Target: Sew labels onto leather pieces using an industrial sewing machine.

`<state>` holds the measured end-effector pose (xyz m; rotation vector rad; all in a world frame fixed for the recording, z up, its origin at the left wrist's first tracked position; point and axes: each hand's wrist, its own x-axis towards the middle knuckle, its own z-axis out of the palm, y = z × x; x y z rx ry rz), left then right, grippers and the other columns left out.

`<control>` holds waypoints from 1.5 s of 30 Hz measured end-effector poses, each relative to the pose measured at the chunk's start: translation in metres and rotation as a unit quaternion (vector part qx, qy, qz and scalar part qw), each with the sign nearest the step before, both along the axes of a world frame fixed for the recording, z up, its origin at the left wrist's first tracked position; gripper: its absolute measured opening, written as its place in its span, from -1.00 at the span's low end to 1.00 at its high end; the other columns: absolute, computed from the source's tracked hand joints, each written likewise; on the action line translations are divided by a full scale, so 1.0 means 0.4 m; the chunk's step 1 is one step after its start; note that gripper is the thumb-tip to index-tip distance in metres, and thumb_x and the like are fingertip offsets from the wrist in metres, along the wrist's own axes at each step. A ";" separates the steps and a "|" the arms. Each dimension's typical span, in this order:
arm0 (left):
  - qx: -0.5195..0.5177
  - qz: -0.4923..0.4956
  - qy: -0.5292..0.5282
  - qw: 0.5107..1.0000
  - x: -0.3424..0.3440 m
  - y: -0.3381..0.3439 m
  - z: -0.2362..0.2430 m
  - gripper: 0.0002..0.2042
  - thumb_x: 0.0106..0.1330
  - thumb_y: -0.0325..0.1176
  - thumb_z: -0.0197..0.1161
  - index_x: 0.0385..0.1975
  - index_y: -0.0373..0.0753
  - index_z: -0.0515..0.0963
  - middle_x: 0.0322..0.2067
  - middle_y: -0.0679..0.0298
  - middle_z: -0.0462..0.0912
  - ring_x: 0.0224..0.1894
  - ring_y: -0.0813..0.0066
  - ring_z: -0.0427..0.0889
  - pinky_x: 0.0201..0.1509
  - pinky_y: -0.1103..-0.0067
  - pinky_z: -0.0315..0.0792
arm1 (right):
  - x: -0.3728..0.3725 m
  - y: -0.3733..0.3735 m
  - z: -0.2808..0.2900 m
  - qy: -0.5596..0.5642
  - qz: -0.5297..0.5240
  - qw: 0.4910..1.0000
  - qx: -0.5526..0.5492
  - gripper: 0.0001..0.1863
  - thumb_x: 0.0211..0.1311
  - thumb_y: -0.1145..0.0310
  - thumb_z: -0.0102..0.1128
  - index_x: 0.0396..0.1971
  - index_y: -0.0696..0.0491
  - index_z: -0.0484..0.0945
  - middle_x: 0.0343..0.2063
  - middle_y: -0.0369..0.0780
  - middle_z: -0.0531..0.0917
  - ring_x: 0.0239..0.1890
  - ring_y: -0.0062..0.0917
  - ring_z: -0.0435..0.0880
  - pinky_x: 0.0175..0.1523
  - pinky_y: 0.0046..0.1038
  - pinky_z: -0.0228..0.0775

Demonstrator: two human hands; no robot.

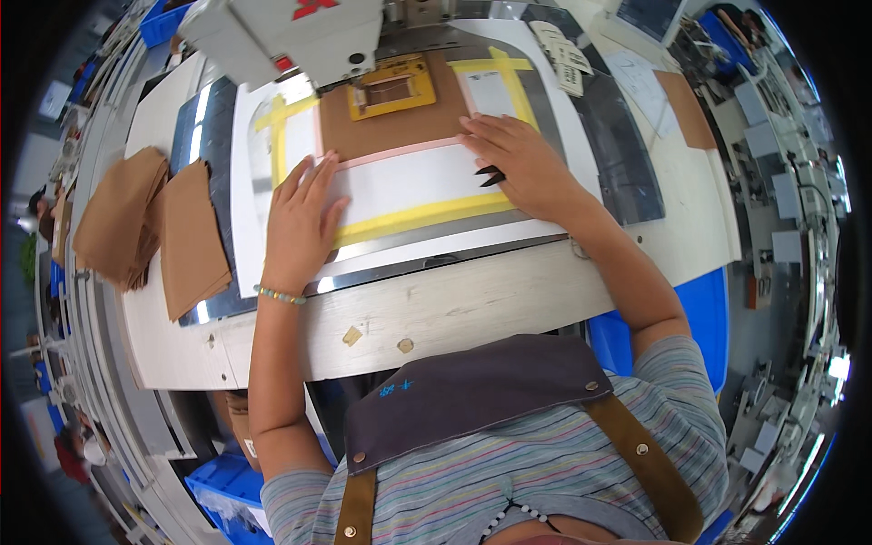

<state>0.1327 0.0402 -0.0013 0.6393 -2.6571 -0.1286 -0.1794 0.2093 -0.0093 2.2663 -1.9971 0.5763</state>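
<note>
A brown fabric panel (400, 132) lies flat under the head of a sewing machine (300, 41). Pink strips (400, 152) border its sides and near edge on a white template (409, 182) bordered with yellow tape (427, 212). On the panel sits a yellow clamp frame (425, 95) with a rectangular opening. My left hand (304, 218) rests with fingers stretched out, tips at the panel's near left corner. My right hand (522, 163) lies at the near right corner, fingertips on the panel's edge. Small black thread snips (491, 175) are tucked in that hand, their two pointed blades sticking out.
Brown fabric pieces are stacked in two piles, one (118, 218) farther left and another (193, 241) beside the template. Printed labels (560, 56) lie at the back right, near a brown piece (686, 109). Blue bins (699, 318) stand below the table's front edge (472, 309).
</note>
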 end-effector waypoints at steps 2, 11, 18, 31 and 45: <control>0.003 0.001 0.003 1.000 0.003 0.000 -0.001 -0.44 0.38 -0.33 0.30 0.39 -0.18 0.39 0.29 0.19 0.56 0.38 0.03 0.42 0.43 0.25 0.30 | -0.001 -0.005 -0.004 0.027 0.012 1.000 -0.004 -0.48 0.33 0.50 0.11 0.31 0.08 0.47 0.40 -0.16 0.43 0.48 -0.30 0.30 0.56 -0.13 0.07; 0.005 0.049 -0.022 0.999 0.002 0.014 0.007 -0.51 0.44 -0.30 0.24 0.37 -0.17 0.43 0.29 0.23 0.56 0.41 0.07 0.38 0.49 0.24 0.25 | -0.108 -0.006 0.095 -0.087 -0.155 0.981 -0.084 -0.53 0.26 0.58 0.15 0.19 0.02 0.57 0.11 -0.14 0.67 -0.02 -0.26 0.73 0.12 -0.29 0.57; 0.014 0.031 -0.004 0.999 0.000 0.008 0.006 -0.54 0.45 -0.32 0.23 0.33 -0.22 0.45 0.32 0.26 0.54 0.42 0.07 0.38 0.50 0.25 0.25 | -0.361 -0.005 0.112 0.053 -0.311 0.948 0.036 -0.69 0.24 0.28 0.30 -0.04 0.02 0.70 -0.12 -0.18 0.76 -0.12 -0.20 0.75 -0.03 -0.24 0.59; 0.023 0.018 0.005 1.000 0.010 0.010 0.000 -0.56 0.43 -0.38 0.23 0.31 -0.21 0.48 0.35 0.26 0.50 0.44 0.08 0.35 0.52 0.27 0.23 | -0.362 -0.005 0.067 0.040 -0.194 0.980 -0.016 -0.75 0.19 0.29 0.25 -0.19 0.04 0.73 -0.23 -0.14 0.76 -0.19 -0.15 0.73 -0.09 -0.21 0.59; 0.030 0.014 0.019 0.999 0.012 -0.002 -0.009 -0.57 0.40 -0.39 0.26 0.28 -0.19 0.51 0.33 0.29 0.53 0.42 0.07 0.38 0.51 0.25 0.25 | -0.455 -0.034 0.079 0.077 -0.061 0.995 0.023 -0.55 0.15 0.35 0.31 0.10 -0.12 0.66 0.18 -0.29 0.64 0.08 -0.31 0.67 0.09 -0.32 0.53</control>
